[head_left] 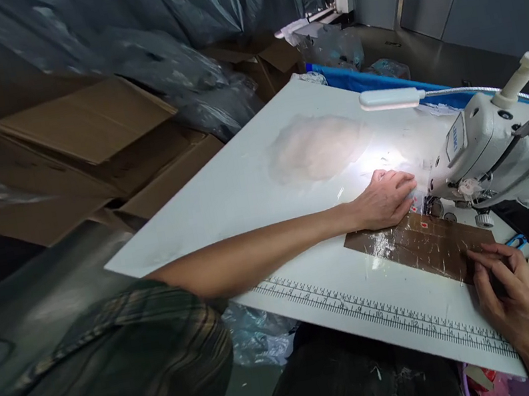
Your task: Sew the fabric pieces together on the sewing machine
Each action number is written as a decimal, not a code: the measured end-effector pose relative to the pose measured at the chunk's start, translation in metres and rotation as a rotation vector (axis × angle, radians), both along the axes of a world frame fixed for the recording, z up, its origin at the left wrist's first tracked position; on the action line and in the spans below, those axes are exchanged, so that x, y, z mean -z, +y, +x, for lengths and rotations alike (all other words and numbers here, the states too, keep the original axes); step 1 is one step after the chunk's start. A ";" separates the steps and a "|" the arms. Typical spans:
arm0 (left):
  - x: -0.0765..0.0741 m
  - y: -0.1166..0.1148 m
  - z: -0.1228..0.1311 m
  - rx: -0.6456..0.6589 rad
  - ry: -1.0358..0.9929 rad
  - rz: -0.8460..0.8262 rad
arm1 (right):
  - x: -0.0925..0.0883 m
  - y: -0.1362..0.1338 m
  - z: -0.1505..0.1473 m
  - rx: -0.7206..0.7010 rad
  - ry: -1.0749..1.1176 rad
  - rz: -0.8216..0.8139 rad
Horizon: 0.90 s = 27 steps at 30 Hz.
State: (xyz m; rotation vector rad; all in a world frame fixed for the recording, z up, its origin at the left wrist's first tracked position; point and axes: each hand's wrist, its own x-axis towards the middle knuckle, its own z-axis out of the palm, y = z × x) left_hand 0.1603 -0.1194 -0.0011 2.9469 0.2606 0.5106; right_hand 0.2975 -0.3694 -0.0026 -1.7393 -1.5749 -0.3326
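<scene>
The right hand (506, 282) half-curls at the right end of the brown piece (438, 247), its grip unclear, the left hand (387, 199) resting flattened on the far edge beside the sewing machine (498, 138), apparently aligning it, which calls for steady, level guiding along the surface (226, 211).

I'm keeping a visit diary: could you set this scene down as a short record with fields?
Left hand: palm down, at the far edge of a brown strip
Right hand: fingers at the strip's right end
Machine: white sewing machine
Table: white, ruler markings along near side
Beyond table: open cardboard box
</scene>
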 end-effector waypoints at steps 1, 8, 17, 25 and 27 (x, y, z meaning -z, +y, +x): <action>-0.003 0.004 0.003 -0.011 -0.013 0.012 | 0.000 0.000 0.000 0.000 0.008 0.002; -0.039 0.050 0.068 -0.114 0.017 0.184 | 0.023 -0.002 0.015 -0.066 -0.048 0.049; -0.050 0.071 0.122 -0.141 0.094 0.162 | 0.043 0.002 0.007 0.103 0.058 0.125; -0.045 0.056 0.079 -0.200 -0.021 0.251 | 0.041 0.004 0.018 -0.026 -0.063 0.123; -0.037 0.043 0.063 -0.170 -0.052 0.271 | 0.038 0.004 0.022 -0.074 -0.142 0.106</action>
